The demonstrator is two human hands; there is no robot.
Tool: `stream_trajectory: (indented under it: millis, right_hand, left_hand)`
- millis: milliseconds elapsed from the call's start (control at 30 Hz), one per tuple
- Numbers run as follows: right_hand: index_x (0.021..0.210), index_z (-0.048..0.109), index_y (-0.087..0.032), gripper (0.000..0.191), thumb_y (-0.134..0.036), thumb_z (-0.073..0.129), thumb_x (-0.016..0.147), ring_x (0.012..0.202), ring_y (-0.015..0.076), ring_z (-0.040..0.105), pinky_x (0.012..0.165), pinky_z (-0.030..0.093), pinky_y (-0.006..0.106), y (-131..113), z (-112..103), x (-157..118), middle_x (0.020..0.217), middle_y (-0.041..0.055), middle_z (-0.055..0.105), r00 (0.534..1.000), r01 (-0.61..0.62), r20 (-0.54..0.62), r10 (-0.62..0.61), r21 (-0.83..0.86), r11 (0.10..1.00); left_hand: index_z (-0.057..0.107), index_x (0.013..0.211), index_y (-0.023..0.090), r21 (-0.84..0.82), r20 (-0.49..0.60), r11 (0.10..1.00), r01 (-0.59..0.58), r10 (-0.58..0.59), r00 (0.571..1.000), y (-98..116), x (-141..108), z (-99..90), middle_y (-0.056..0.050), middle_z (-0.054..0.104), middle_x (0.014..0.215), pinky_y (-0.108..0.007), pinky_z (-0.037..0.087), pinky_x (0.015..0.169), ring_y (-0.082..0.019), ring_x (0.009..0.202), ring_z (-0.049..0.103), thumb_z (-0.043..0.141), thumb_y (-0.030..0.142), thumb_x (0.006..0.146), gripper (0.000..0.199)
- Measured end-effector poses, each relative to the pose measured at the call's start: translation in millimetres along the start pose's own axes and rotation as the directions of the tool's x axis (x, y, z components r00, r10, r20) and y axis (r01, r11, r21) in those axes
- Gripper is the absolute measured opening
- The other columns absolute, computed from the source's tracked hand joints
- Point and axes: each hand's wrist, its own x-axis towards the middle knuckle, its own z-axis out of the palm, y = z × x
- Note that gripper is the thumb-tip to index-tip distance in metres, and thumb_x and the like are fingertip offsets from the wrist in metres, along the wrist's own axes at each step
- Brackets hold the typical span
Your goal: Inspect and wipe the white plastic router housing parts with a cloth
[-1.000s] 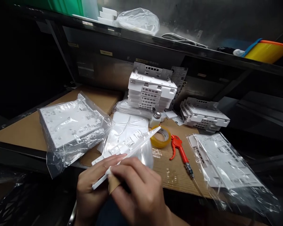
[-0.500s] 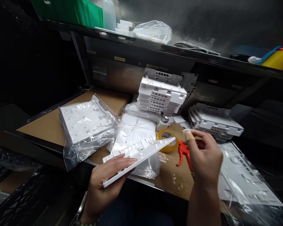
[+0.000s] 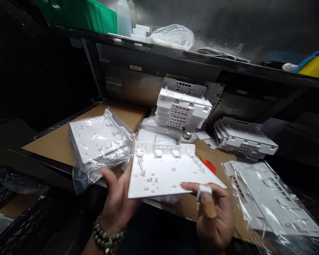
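Observation:
A white plastic housing panel (image 3: 164,173), with clips and small posts on its upper face, is held tilted over the front of the bench. My left hand (image 3: 119,198) is at its left edge, palm up, thumb spread away from the panel; the other fingers are partly hidden behind it. In my right hand (image 3: 215,209), thumb and fingers pinch a small folded white wad (image 3: 204,190). The right index finger rests on the panel's near edge. A tan wrap (image 3: 209,209) covers part of the right thumb.
Bagged white panels lie left (image 3: 95,138) and right (image 3: 276,198). White housings are stacked at the back (image 3: 184,102) and right (image 3: 244,136). Behind the panel stand a metal-capped dispenser bottle (image 3: 186,135) and a red tool (image 3: 209,165). A loaded shelf (image 3: 159,47) crosses above.
The panel has turned from nearly edge-on to show its clip side. My left thumb has come off it. My right hand has moved left and down to the panel's near edge, still pinching the wad.

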Motion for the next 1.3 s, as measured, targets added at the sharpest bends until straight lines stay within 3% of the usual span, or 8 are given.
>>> stream_trajectory:
  millis: [100,200,333,433,567,733,1200,1300]
  right_hand:
    - [0.106,0.062,-0.029,0.007,-0.034,0.058,0.102,0.083,0.0214,0.079,0.065,0.063,0.03,-2.6,-1.1,-12.8,0.093,0.0021,0.082,0.985,-0.145,0.09,0.147,-0.025,0.989]
    - [0.107,0.069,-0.027,0.009,-0.028,0.063,0.1,0.065,0.016,0.074,0.051,0.057,0.025,-10.4,-5.0,-11.8,0.105,0.0054,0.08,0.954,-0.179,0.218,0.205,-0.136,0.975]
    - [0.109,0.074,-0.024,0.02,-0.015,0.07,0.092,0.077,0.0162,0.073,0.065,0.062,0.025,-28.1,4.9,-3.7,0.1,0.0057,0.074,0.899,0.187,0.426,-0.102,-0.164,0.969]
    - [0.112,0.073,-0.019,0.02,-0.011,0.068,0.093,0.082,0.0161,0.072,0.074,0.063,0.024,-38.6,22.8,-4.5,0.096,0.0067,0.072,0.834,0.298,0.513,-0.203,-0.109,0.948]
    - [0.109,0.072,-0.015,0.018,-0.01,0.067,0.093,0.078,0.0173,0.071,0.07,0.062,0.026,-39.7,31.6,-7.2,0.092,0.0082,0.07,0.796,0.343,0.563,-0.224,-0.115,0.932]
    - [0.107,0.071,-0.016,0.019,-0.007,0.068,0.091,0.076,0.016,0.071,0.07,0.061,0.024,-38.2,27.7,-6.9,0.091,0.0076,0.071,0.81,0.344,0.547,-0.212,-0.15,0.927]
    - [0.115,0.072,-0.014,0.021,-0.012,0.066,0.095,0.084,0.0182,0.071,0.076,0.061,0.027,-33.3,31.2,-14.9,0.095,0.0097,0.071,0.787,0.369,0.563,-0.251,-0.104,0.924]
    - [0.113,0.073,-0.016,0.022,-0.009,0.067,0.093,0.086,0.0167,0.07,0.077,0.059,0.026,-17.5,10.7,-7.7,0.098,0.0074,0.07,0.848,0.325,0.498,-0.184,-0.214,0.921]
  left_hand:
    - [0.054,0.144,0.006,-0.283,0.005,0.887,0.364,-0.378,0.926,9.3,8.3,8.9,-0.023,0.067,0.138,-0.058,0.041,0.12,-0.039,0.141,0.053,0.025,0.048,0.105,0.064]
    - [0.045,0.15,0.004,-0.462,-0.031,0.763,0.452,-0.523,0.851,14.4,14.1,15.0,-0.022,0.074,0.126,-0.06,0.046,0.115,-0.039,0.127,0.066,0.041,0.029,0.102,0.055]
    - [0.042,0.153,0.005,-0.526,-0.03,0.749,0.404,-0.491,0.871,13.9,8.3,31.2,-0.021,0.074,0.125,-0.06,0.05,0.112,-0.04,0.119,0.07,0.045,0.033,0.102,0.058]
    - [0.034,0.159,0.015,-0.564,-0.022,0.754,0.335,-0.42,0.907,13.9,1.8,42.0,-0.017,0.071,0.134,-0.057,0.051,0.112,-0.036,0.117,0.072,0.05,0.028,0.102,0.061]
    - [0.029,0.162,0.032,-0.547,-0.129,0.812,0.201,-0.32,0.939,13.8,0.1,43.5,-0.009,0.067,0.143,-0.051,0.051,0.113,-0.031,0.116,0.073,0.056,0.019,0.1,0.069]
    - [0.033,0.16,0.039,-0.559,-0.148,0.816,0.143,-0.268,0.952,10.9,1.0,40.2,-0.006,0.067,0.144,-0.053,0.052,0.112,-0.031,0.115,0.073,0.057,0.018,0.1,0.068]
    - [0.023,0.164,0.033,-0.578,-0.135,0.794,0.187,-0.319,0.938,13.0,4.2,39.6,-0.011,0.066,0.145,-0.057,0.045,0.118,-0.034,0.125,0.068,0.049,0.019,0.102,0.068]
    - [0.02,0.165,0.023,-0.634,-0.112,0.753,0.177,-0.316,0.942,14.8,6.1,20.8,-0.015,0.068,0.139,-0.057,0.039,0.122,-0.034,0.132,0.062,0.045,0.022,0.104,0.066]
